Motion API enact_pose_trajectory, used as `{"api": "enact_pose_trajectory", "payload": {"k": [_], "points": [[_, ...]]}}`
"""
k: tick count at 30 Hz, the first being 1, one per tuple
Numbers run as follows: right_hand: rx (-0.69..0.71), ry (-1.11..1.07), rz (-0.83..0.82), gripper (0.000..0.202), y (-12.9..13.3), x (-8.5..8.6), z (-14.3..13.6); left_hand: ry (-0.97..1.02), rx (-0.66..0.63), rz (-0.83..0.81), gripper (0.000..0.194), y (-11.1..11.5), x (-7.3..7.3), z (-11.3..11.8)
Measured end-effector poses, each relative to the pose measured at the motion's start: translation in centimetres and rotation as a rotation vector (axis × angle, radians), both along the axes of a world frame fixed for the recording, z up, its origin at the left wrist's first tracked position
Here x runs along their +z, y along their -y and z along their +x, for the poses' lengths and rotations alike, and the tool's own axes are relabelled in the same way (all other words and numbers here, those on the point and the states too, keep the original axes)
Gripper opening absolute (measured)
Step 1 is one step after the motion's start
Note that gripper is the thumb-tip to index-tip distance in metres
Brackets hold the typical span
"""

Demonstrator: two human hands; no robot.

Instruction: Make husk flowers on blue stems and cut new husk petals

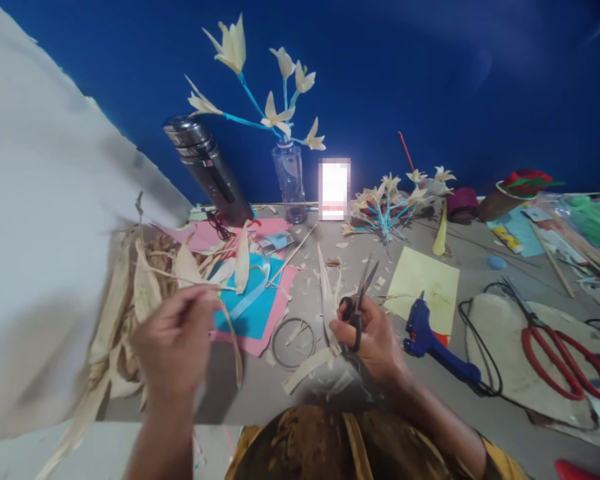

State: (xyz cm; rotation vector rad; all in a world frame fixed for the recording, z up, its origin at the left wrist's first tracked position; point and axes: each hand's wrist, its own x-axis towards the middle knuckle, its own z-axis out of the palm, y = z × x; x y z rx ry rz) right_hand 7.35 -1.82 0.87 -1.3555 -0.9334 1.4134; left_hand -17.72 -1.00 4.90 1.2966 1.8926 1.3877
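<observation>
Small black-handled scissors (364,290) are in my right hand (375,340), blades partly apart and pointing up. A pale husk piece (326,290) stands beside the thumb of that hand; whether it is gripped is unclear. My left hand (175,340) is raised at the left, fingers pinched on a thin husk strip (235,340) that curves down to the right. Behind it lies a heap of dried husks (147,280). A grey ring (293,343) rests on the table between the hands, near a flat husk strip (310,370).
A dark flask (213,173) and a bottle (289,183) holding husk flowers stand by the blue wall. More flowers (387,207) lie right of a bright screen (335,190). A blue glue gun (435,347) and red-handled scissors (555,347) lie at right.
</observation>
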Motion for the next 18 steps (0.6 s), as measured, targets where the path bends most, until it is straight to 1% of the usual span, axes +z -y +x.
{"api": "enact_pose_trajectory", "payload": {"k": [1,2,3,4,5,6,8,11,13,15,18], "points": [[0.012,0.009,0.010,0.026,0.1,0.0,-0.2,0.065,-0.084,-0.050,0.022,0.5,-0.2,1.8],[0.031,0.019,0.023,0.026,0.2,-0.1,-0.5,0.194,-0.227,-0.153,0.025,0.7,-0.5,3.6],[0.053,0.028,0.037,0.025,0.3,-0.3,-0.7,0.354,-0.329,-0.229,0.028,0.6,-0.9,5.3],[0.080,0.036,0.051,0.025,0.5,-0.4,-0.8,0.498,-0.413,-0.304,0.030,0.4,-1.3,6.7],[0.108,0.040,0.062,0.024,0.6,-0.6,-0.9,0.587,-0.453,-0.333,0.029,0.0,-1.6,7.7],[0.132,0.040,0.069,0.023,0.8,-0.8,-0.9,0.630,-0.465,-0.348,0.026,-0.4,-2.0,8.4],[0.153,0.033,0.071,0.022,1.0,-1.0,-0.7,0.696,-0.458,-0.374,0.026,-1.0,-2.4,9.0],[0.152,0.002,0.059,0.022,1.1,-1.0,-0.4,0.842,-0.473,-0.474,0.024,-1.4,-2.5,8.9],[0.175,-0.027,0.050,0.023,1.0,-0.7,-0.2,0.959,-0.487,-0.537,0.023,-1.4,-2.5,9.0],[0.209,-0.050,0.047,0.023,0.9,-0.5,-0.1,1.033,-0.466,-0.531,0.024,-1.5,-2.5,9.3],[0.227,-0.061,0.052,0.022,0.8,-0.5,-0.1,1.020,-0.412,-0.456,0.032,-1.8,-2.5,9.7]]}}
